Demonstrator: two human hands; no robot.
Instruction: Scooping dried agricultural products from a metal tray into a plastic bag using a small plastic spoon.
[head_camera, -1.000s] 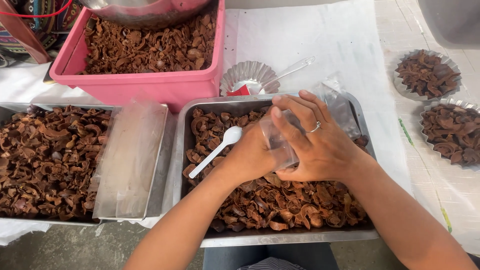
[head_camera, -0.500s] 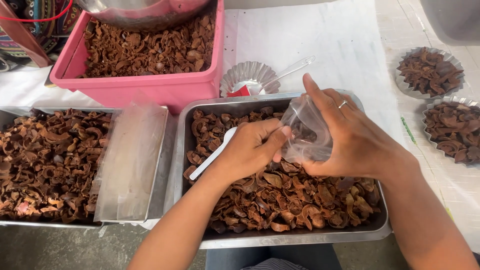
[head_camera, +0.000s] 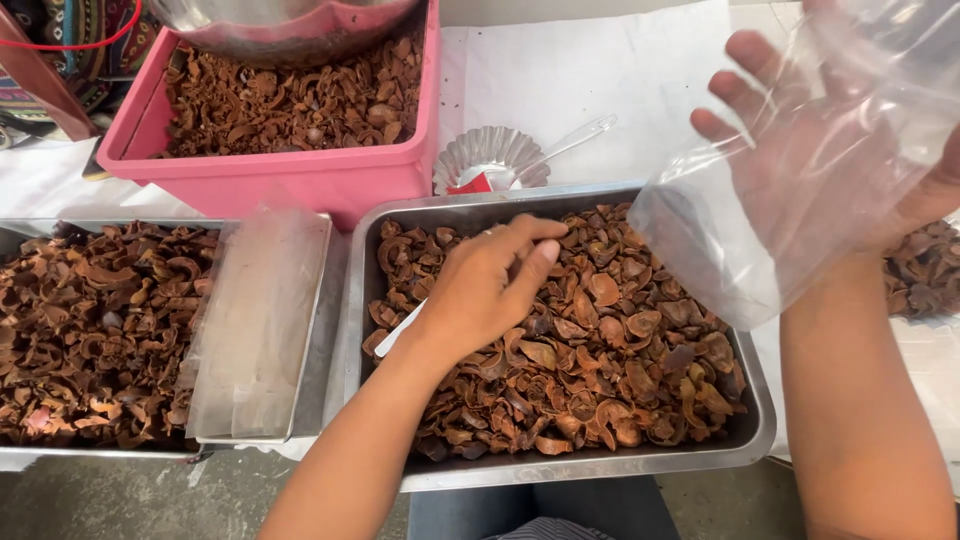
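My left hand (head_camera: 488, 292) rests on the brown dried shell pieces (head_camera: 600, 370) in the steel tray (head_camera: 560, 468) in front of me. It is closed around a white plastic spoon (head_camera: 397, 333), whose handle sticks out to the lower left. My right hand (head_camera: 790, 120) is raised above the tray's right side with its fingers spread, holding a clear plastic bag (head_camera: 735, 245). The bag hangs open and looks empty, and the hand shows through it.
A second tray of brown pieces (head_camera: 90, 330) lies at the left, with a stack of clear bags (head_camera: 255, 320) on its right edge. Behind stand a pink tub (head_camera: 270, 185) of the same pieces, a metal bowl (head_camera: 280, 20) and a fluted foil cup (head_camera: 490, 155). Another dish (head_camera: 925, 270) sits at the right.
My right hand has lifted the bag up and to the right, away from the left hand. The left hand stays on the spoon over the tray.
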